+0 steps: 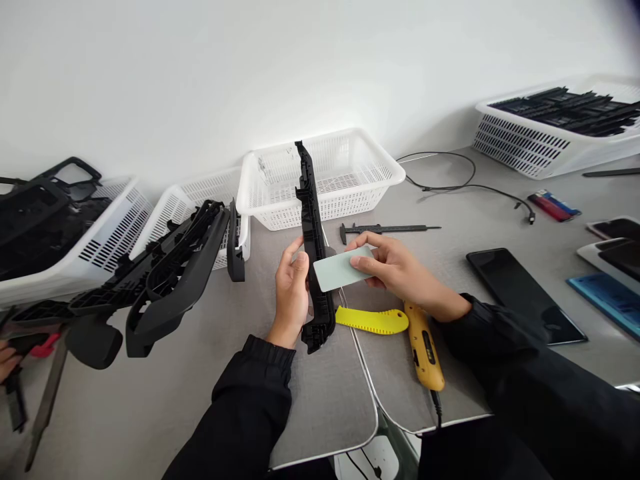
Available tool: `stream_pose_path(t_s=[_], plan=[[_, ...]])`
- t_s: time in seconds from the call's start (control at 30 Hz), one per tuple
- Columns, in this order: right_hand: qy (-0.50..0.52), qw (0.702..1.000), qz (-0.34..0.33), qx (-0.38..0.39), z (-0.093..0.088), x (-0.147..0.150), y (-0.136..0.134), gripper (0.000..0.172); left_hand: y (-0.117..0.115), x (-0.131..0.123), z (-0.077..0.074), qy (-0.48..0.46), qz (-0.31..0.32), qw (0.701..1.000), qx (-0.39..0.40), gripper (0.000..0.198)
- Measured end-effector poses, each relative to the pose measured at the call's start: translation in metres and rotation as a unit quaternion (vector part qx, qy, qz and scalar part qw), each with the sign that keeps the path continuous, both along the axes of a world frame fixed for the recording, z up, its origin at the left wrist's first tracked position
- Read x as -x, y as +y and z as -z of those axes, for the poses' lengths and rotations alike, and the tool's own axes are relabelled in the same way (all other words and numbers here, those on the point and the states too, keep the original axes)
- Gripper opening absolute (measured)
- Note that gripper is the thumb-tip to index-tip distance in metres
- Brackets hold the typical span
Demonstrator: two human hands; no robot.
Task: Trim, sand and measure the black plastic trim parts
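Observation:
My left hand [291, 289] is closed around a long black plastic trim part [311, 223], which stands nearly upright in the view with clips along its edge. Between the thumb and fingers of my right hand [393, 263] is a flat pale green rectangular card [343, 269]. The card's left end overlaps the lower half of the trim part; whether it touches cannot be told. Below the card lie a yellow-handled cutter [373, 321] and a yellow corded power tool [425, 350]. A dark caliper [387, 229] rests behind my right hand.
Behind my hands stands a white basket [280, 217]. More baskets of black parts flank it, at left [107, 240] and far right [520, 147]. Black parts [175, 280] jut over the table at left. A black phone [523, 293], lighters [554, 205] and a cable [470, 187] lie right. Another person's hand [7, 360] shows far left.

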State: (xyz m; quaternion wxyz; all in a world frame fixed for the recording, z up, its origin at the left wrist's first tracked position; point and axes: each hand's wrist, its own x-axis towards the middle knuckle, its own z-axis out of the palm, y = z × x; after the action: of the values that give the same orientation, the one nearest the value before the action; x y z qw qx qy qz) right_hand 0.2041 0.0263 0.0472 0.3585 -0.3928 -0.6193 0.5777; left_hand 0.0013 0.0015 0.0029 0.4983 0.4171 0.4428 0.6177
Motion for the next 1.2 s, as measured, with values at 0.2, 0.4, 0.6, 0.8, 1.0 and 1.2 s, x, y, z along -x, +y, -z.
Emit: stream_pose_path(t_s=[0.2, 0.4, 0.6, 0.8, 1.0, 1.2], plan=[[-0.011, 0.999, 0.041, -0.003, 0.002, -0.002, 0.000, 0.041, 0.001, -0.001, -0.001, 0.010, -0.013, 1.000, 0.009, 0.058], [-0.016, 0.999, 0.042, -0.005, 0.002, -0.002, 0.001, 0.040, 0.000, -0.001, -0.003, -0.007, -0.016, 1.000, 0.015, 0.059], [-0.012, 0.997, 0.079, -0.025, 0.007, -0.001, 0.004, 0.046, 0.001, -0.002, -0.009, -0.055, 0.023, 0.998, 0.016, 0.050], [-0.021, 0.998, 0.058, -0.014, 0.004, -0.003, 0.003, 0.037, 0.001, -0.003, -0.012, -0.048, 0.019, 0.999, 0.013, 0.047], [-0.013, 1.000, 0.011, -0.007, 0.002, -0.002, 0.000, 0.036, 0.002, 0.000, -0.008, -0.033, -0.005, 0.999, 0.017, 0.046], [-0.020, 0.999, 0.026, 0.007, 0.003, -0.003, 0.003, 0.040, 0.004, 0.000, -0.007, -0.040, -0.011, 0.999, 0.011, 0.045]])
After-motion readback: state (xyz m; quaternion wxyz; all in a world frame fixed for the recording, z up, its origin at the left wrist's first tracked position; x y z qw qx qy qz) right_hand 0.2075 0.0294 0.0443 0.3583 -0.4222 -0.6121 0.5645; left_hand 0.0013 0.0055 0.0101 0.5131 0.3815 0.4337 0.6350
